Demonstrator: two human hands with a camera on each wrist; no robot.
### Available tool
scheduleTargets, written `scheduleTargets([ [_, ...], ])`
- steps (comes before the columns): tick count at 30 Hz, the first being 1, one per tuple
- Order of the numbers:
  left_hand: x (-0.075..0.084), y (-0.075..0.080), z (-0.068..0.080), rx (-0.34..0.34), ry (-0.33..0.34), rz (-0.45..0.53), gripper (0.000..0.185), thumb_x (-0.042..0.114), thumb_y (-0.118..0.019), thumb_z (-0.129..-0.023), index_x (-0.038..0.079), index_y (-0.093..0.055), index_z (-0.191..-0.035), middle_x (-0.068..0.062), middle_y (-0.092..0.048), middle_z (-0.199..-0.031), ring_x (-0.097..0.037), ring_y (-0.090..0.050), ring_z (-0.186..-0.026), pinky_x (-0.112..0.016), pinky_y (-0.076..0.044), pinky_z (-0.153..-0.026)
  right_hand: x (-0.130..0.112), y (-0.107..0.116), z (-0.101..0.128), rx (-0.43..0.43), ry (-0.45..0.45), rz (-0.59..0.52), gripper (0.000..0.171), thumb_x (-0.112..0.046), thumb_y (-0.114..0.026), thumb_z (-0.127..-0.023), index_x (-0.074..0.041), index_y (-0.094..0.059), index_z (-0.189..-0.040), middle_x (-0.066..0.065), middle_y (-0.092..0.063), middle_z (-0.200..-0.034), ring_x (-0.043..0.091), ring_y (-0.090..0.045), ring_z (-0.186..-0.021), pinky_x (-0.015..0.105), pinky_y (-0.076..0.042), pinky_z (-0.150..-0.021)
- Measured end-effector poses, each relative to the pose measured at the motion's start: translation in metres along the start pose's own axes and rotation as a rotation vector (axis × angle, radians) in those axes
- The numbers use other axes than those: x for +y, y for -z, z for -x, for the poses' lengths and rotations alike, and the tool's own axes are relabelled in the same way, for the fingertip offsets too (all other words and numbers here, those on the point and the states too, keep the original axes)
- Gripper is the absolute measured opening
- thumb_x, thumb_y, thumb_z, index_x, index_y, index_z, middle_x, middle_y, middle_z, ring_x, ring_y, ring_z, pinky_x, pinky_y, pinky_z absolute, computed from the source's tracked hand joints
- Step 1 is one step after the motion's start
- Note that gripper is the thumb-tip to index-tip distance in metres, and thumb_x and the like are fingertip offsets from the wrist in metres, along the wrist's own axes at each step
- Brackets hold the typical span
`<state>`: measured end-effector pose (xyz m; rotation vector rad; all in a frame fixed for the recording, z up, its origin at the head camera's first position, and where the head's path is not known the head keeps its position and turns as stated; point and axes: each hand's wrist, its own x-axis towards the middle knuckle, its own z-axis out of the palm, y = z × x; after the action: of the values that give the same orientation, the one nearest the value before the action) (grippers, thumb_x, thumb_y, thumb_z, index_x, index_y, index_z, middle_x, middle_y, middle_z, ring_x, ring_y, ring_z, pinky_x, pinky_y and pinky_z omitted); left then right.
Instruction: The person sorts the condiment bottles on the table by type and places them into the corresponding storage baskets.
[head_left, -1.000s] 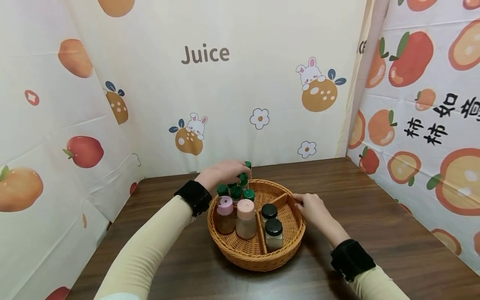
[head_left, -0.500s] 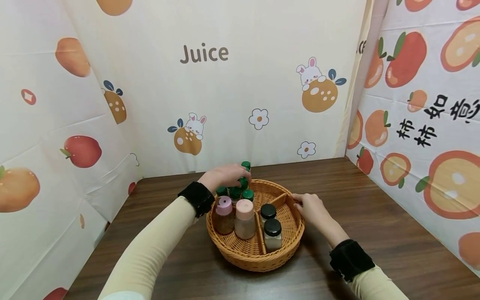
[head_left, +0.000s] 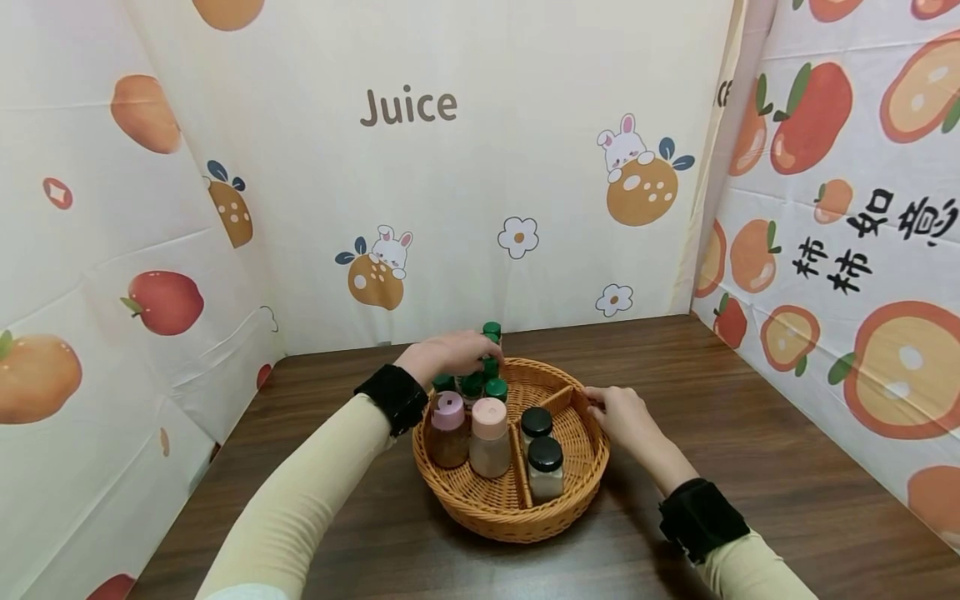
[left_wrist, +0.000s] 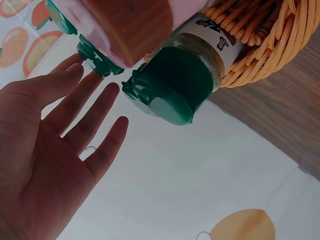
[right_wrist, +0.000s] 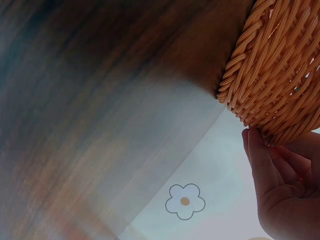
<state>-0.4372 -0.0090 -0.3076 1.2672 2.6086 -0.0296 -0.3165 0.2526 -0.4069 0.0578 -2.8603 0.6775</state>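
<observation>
A round wicker basket [head_left: 517, 527] with dividers stands on the table. My left hand [head_left: 453, 352] reaches over its far left part, thumb and fingers at the green cap of a spice jar [head_left: 490, 367]. In the left wrist view, this hand [left_wrist: 60, 130] has thumb and fingertips at a green cap [left_wrist: 97, 57], the other fingers spread; the jar's body is hidden. A larger green-capped jar [left_wrist: 170, 85] tilts across that view. My right hand [head_left: 628, 421] pinches the basket's right rim; the right wrist view shows its fingertips [right_wrist: 257, 142] at the wicker [right_wrist: 280, 75].
In the basket's left part stand a purple-capped bottle [head_left: 448, 433] and a pink-capped bottle [head_left: 490, 442], near several green-capped jars [head_left: 496, 389]. Two black-capped jars [head_left: 545, 467] stand right of a divider [head_left: 520, 467]. A fruit-print cloth [head_left: 525, 167] hangs behind the wooden table [head_left: 360, 517].
My left hand has shifted slightly over the green-capped jars, and the cap under its fingers sits a little lower than a second ago. The right hand still holds the rim.
</observation>
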Motion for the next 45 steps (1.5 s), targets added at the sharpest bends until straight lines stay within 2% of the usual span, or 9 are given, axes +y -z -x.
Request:
scheduleTargets([
  [6,-0.004,0.001,0.002,0.019,0.021,0.057,0.036,0.005,-0.05,-0.103,0.018,-0.062,-0.134,-0.006,-0.06,-0.138,-0.023,-0.056,-0.128,-0.038,-0.05,-0.104,0.001,-0.001,-0.001,-0.007,-0.001,-0.017,0.034,-0.005,-0.064,-0.095,-0.001,-0.066,-0.129,0.025,-0.07,-0.117,0.02,-0.056,-0.069,0.026,-0.04,-0.053],
  [12,-0.011,0.003,0.004,0.073,0.019,0.021,0.036,0.006,-0.047,-0.103,0.015,-0.062,-0.134,-0.009,-0.063,-0.135,-0.022,-0.06,-0.121,-0.038,-0.051,-0.101,0.003,-0.003,-0.004,-0.005,0.003,-0.017,0.034,-0.005,-0.064,-0.095,-0.001,-0.066,-0.129,0.024,-0.071,-0.115,0.017,-0.052,-0.063,0.025,-0.039,-0.051],
  [15,-0.015,0.004,0.004,0.097,0.028,0.039,0.034,0.009,-0.048,-0.104,0.012,-0.061,-0.135,-0.01,-0.063,-0.135,-0.024,-0.06,-0.122,-0.04,-0.05,-0.103,0.004,-0.003,-0.005,-0.004,0.015,-0.014,0.033,-0.005,-0.063,-0.095,0.0,-0.066,-0.128,0.024,-0.071,-0.114,0.017,-0.052,-0.062,0.024,-0.038,-0.05],
  [22,-0.025,0.001,0.006,0.147,0.074,0.044,0.032,0.016,-0.049,-0.105,0.013,-0.061,-0.135,-0.005,-0.063,-0.135,-0.022,-0.058,-0.126,-0.039,-0.048,-0.107,0.004,-0.004,-0.005,-0.01,0.008,-0.028,0.034,-0.005,-0.064,-0.095,-0.002,-0.066,-0.129,0.024,-0.071,-0.116,0.02,-0.058,-0.073,0.026,-0.042,-0.056],
  [27,-0.025,0.003,0.007,0.163,0.086,0.039,0.032,0.017,-0.051,-0.105,0.013,-0.06,-0.135,-0.006,-0.062,-0.136,-0.023,-0.058,-0.126,-0.04,-0.048,-0.106,0.003,-0.003,-0.004,-0.01,0.004,-0.025,0.034,-0.005,-0.063,-0.095,-0.001,-0.066,-0.129,0.024,-0.071,-0.116,0.02,-0.059,-0.073,0.027,-0.042,-0.056],
  [34,-0.024,0.003,-0.004,0.12,0.114,0.035,0.033,0.016,-0.051,-0.104,0.015,-0.06,-0.136,-0.007,-0.06,-0.138,-0.021,-0.058,-0.121,-0.039,-0.05,-0.102,0.002,-0.006,-0.003,-0.014,0.006,-0.031,0.033,-0.004,-0.064,-0.094,-0.002,-0.067,-0.127,0.024,-0.072,-0.113,0.02,-0.059,-0.071,0.026,-0.043,-0.055],
  [37,-0.026,-0.002,-0.012,0.082,0.118,0.015,0.037,0.015,-0.049,-0.105,0.015,-0.056,-0.141,-0.008,-0.054,-0.146,-0.024,-0.053,-0.131,-0.04,-0.046,-0.109,0.002,-0.008,-0.003,-0.023,0.009,-0.032,0.033,-0.004,-0.064,-0.094,-0.002,-0.067,-0.128,0.024,-0.071,-0.114,0.018,-0.057,-0.068,0.024,-0.041,-0.053],
  [42,-0.031,-0.011,-0.019,0.013,0.133,0.046,0.044,0.015,-0.043,-0.107,0.016,-0.044,-0.151,-0.008,-0.038,-0.159,-0.027,-0.034,-0.149,-0.043,-0.032,-0.121,0.002,-0.005,-0.004,-0.017,-0.002,-0.036,0.034,-0.003,-0.065,-0.094,-0.002,-0.067,-0.128,0.024,-0.071,-0.117,0.018,-0.055,-0.064,0.025,-0.04,-0.051],
  [45,-0.032,-0.013,-0.024,-0.01,0.133,0.077,0.047,0.015,-0.04,-0.108,0.015,-0.039,-0.154,-0.01,-0.035,-0.162,-0.027,-0.03,-0.151,-0.043,-0.029,-0.123,0.003,-0.002,-0.004,-0.008,0.008,-0.022,0.034,-0.003,-0.065,-0.094,-0.001,-0.067,-0.127,0.024,-0.071,-0.117,0.02,-0.062,-0.072,0.026,-0.043,-0.054],
])
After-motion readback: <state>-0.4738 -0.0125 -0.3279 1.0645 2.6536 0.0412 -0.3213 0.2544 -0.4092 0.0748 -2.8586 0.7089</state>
